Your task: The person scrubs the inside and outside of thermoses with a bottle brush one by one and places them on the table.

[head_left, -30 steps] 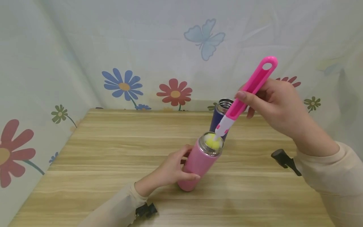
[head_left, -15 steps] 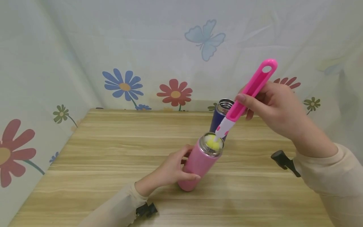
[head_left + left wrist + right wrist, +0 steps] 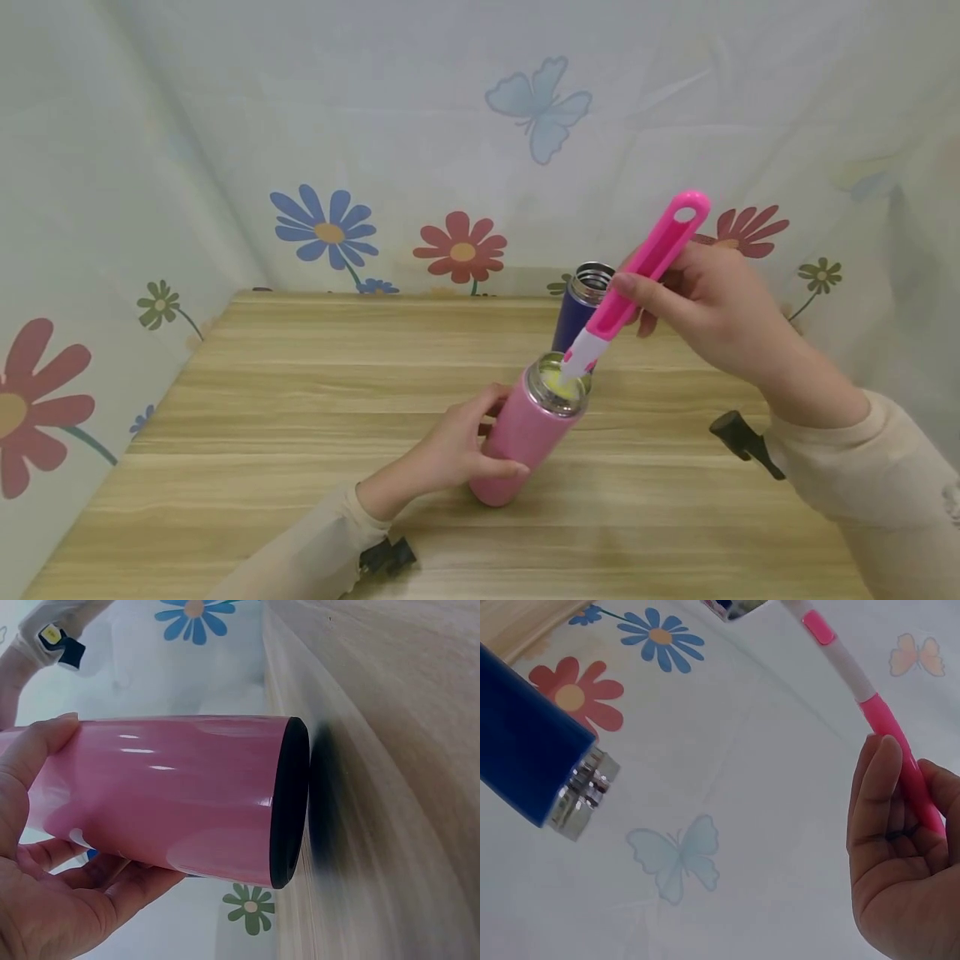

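Observation:
My left hand (image 3: 450, 446) grips a pink thermos bottle (image 3: 525, 437) round its body and holds it tilted to the right, mouth up. In the left wrist view, the black base of the pink bottle (image 3: 180, 795) is close over the wooden table. The right hand (image 3: 712, 312) pinches the pink handle of a bottle brush (image 3: 645, 275) between thumb and fingers. Its yellow and white sponge head (image 3: 558, 383) sits inside the bottle's steel mouth, mostly hidden. In the right wrist view, the fingers (image 3: 885, 795) wrap the brush handle (image 3: 915, 780).
Just behind the pink bottle stands a dark blue thermos bottle (image 3: 573, 321), its steel mouth uncovered. The wooden table (image 3: 300, 400) meets a flower-printed curtain (image 3: 390, 125) at its back edge. A black wrist mount (image 3: 742, 433) juts from the right sleeve.
The right hand has lowered the brush and shifted slightly left, so the sponge head has sunk deeper into the pink bottle. The left hand and the bottle stay in place.

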Demonstrator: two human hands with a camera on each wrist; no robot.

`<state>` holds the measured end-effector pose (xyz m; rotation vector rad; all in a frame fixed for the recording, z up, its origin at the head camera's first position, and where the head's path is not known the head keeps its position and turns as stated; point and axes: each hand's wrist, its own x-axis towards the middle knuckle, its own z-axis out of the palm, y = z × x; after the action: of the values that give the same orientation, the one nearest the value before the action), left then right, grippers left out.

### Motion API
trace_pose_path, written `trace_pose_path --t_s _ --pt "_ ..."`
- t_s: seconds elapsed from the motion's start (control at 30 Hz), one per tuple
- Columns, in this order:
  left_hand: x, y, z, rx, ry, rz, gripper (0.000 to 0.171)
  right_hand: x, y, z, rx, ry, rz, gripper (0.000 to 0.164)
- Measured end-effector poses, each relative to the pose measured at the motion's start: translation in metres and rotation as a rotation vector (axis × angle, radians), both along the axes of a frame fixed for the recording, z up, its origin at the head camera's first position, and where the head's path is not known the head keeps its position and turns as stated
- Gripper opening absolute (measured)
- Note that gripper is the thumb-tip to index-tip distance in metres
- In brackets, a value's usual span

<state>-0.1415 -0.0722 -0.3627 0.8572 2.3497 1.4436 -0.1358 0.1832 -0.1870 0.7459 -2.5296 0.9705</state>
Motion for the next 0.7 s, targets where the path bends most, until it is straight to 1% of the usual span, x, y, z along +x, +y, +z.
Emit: trace_pose_path --t_s 0.13,0.23,0.33,0.53,0.7 --pt "-0.002 -0.002 -0.001 0.003 -0.008 0.005 0.075 0.0 -0.006 -0.008 0.05 -0.071 0.022 0.011" --pt "-0.003 -0.003 -0.003 0.006 -0.006 0.003 0.074 -0.001 -0.01 -0.014 0.055 -0.132 0.037 0.013" --pt "-0.003 -0.003 -0.005 0.007 0.0 0.0 0.074 -0.003 -0.013 -0.02 0.054 -0.168 0.055 0.013" --pt "-0.004 -0.004 -0.005 0.0 -0.022 0.005 0.075 -0.006 -0.02 -0.035 0.033 -0.236 0.124 0.011" --pt "-0.004 -0.005 -0.005 0.005 -0.04 0.007 0.075 -0.007 -0.024 -0.043 0.015 -0.259 0.144 0.011"
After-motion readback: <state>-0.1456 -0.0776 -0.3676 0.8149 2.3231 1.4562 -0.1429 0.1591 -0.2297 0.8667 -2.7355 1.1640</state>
